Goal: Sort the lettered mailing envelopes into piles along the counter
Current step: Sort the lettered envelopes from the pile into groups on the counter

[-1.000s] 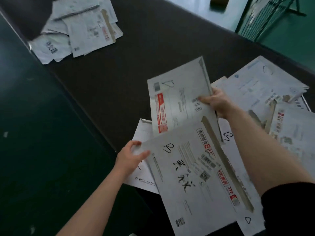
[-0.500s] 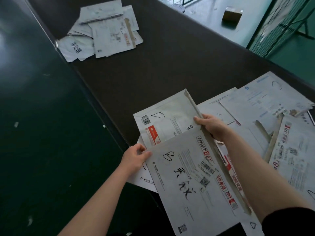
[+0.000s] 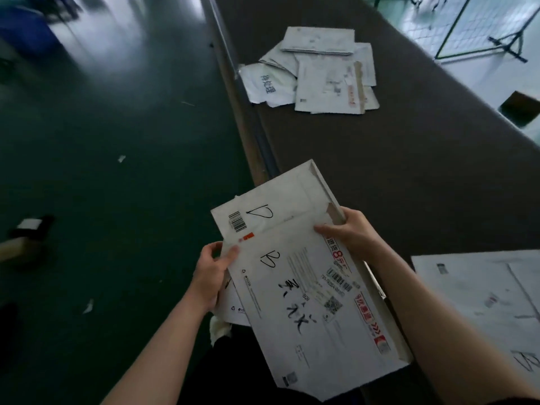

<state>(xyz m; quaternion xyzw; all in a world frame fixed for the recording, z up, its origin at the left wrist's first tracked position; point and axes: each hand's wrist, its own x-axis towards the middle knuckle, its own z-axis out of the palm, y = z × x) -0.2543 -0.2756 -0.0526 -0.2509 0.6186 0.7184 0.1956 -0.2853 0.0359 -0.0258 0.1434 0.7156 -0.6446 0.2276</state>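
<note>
Holding a fanned stack of mailing envelopes above the near edge of the counter (image 3: 394, 171), the person shows both bare forearms in the head view. The left hand (image 3: 211, 273) grips the stack at its left edge, thumb curled over the front of the top sheet and fingers tucked behind. The right hand (image 3: 349, 233) pinches the stack at the upper right, thumb laid across the face and fingers wrapped round the torn flap edge. Topmost is the B envelope (image 3: 315, 311), white, marked with a handwritten B, black brush characters, barcodes and a red printed strip along its right side. Directly behind it and sticking out toward the far side is the D envelope (image 3: 280, 206), carrying a handwritten D beside a small barcode label. A third envelope (image 3: 233, 308) peeks out under the left hand; its letter is hidden. Farther along the dark counter, well apart from the hands, lies the far pile (image 3: 318, 74) of overlapping white envelopes, one with blue handwriting facing up. At the right edge of the view rests the near pile (image 3: 479, 293), its closest sheet showing part of a handwritten B. Left of the counter stretches a dark green floor (image 3: 102, 200) with a few scraps of paper on it
</note>
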